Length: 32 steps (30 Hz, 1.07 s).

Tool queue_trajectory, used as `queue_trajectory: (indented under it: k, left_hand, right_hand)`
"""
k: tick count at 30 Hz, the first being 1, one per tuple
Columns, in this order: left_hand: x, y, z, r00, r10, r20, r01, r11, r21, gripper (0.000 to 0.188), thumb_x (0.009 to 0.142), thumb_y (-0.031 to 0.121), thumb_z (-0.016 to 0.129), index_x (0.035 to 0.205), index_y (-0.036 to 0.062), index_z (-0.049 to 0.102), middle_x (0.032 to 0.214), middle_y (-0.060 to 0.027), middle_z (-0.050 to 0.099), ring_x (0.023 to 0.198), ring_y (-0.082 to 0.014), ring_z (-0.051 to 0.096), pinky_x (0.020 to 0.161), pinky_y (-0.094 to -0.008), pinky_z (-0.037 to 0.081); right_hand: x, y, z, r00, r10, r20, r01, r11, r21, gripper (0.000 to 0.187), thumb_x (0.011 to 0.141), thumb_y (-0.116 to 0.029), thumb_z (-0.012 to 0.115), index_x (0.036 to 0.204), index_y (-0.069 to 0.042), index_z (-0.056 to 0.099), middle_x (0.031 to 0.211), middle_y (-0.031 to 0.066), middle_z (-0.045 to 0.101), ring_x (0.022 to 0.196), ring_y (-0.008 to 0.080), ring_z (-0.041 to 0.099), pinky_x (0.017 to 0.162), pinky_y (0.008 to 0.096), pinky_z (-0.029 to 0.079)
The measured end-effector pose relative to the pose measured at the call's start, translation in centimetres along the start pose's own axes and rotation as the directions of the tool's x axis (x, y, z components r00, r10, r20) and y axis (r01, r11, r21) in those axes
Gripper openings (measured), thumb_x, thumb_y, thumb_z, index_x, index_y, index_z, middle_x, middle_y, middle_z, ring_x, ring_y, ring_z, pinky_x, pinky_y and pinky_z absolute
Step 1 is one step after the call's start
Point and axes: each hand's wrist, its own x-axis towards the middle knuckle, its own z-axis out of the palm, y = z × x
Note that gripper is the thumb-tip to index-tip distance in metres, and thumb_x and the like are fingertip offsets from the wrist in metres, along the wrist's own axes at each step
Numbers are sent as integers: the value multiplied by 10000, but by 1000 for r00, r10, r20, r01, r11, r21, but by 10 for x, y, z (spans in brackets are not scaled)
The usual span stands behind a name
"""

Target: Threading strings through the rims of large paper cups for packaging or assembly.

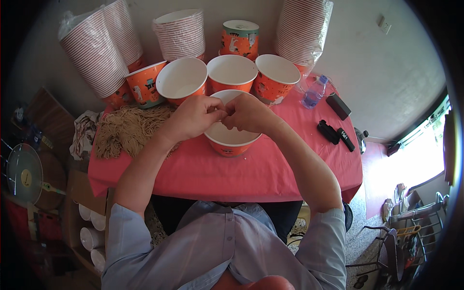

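An orange paper bucket with a white inside stands upright near the middle of the red-covered table. Over its opening, my left hand and my right hand meet with fingertips pinched close together. Whatever the fingers hold, if anything, is too small or hidden to make out. To the left of the bucket lies a tangled heap of tan string, near my left forearm. My hands cover part of the bucket's rim and inside.
Behind, several more open buckets stand in a row. Tall plastic-wrapped bucket stacks line the wall. At right are a clear bottle, a black box and a black pouch. A carton of white cups sits left below the table.
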Motion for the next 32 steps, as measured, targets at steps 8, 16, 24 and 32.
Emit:
queue_trajectory:
  k: [8, 16, 24, 32]
  left_hand:
    - [1, -20, 5, 994, 5, -108, -44, 931, -362, 139, 1025, 105, 682, 1049, -13, 750, 879, 32, 707, 795, -35, 616, 726, -217, 498]
    - [-11, -29, 2, 982, 72, -176, -130, 929, -346, 119, 1028, 109, 658, 981, 10, 705, 808, 52, 617, 711, -27, 529, 661, -216, 445]
    - [-17, -1, 6, 870, 329, -367, -317, 944, 92, 251, 959, 149, 725, 1153, -9, 718, 1022, -161, 739, 860, -303, 705, 787, -407, 545]
    - [-10, 9, 15, 910, 276, -309, -246, 960, 132, 168, 967, 169, 739, 1028, 15, 769, 830, -176, 742, 744, -297, 721, 711, -414, 552]
  right_hand:
    - [-5, 1, -2, 999, -25, -24, 25, 1000, 17, 124, 813, -112, 697, 840, -15, 769, 728, 19, 710, 650, 85, 640, 613, 264, 542]
    - [-6, 1, -8, 997, -77, -31, 79, 994, 80, 175, 830, -113, 686, 937, -6, 773, 782, 46, 742, 683, 121, 680, 686, 281, 560]
    - [-13, 13, -17, 971, -203, -129, 240, 854, 462, 140, 960, -73, 652, 1093, -30, 670, 889, 39, 733, 698, 85, 628, 645, 246, 492]
    - [-14, 23, -15, 949, -254, -185, 314, 732, 605, 86, 992, -74, 642, 1076, -70, 624, 905, 43, 741, 674, 83, 609, 604, 230, 448]
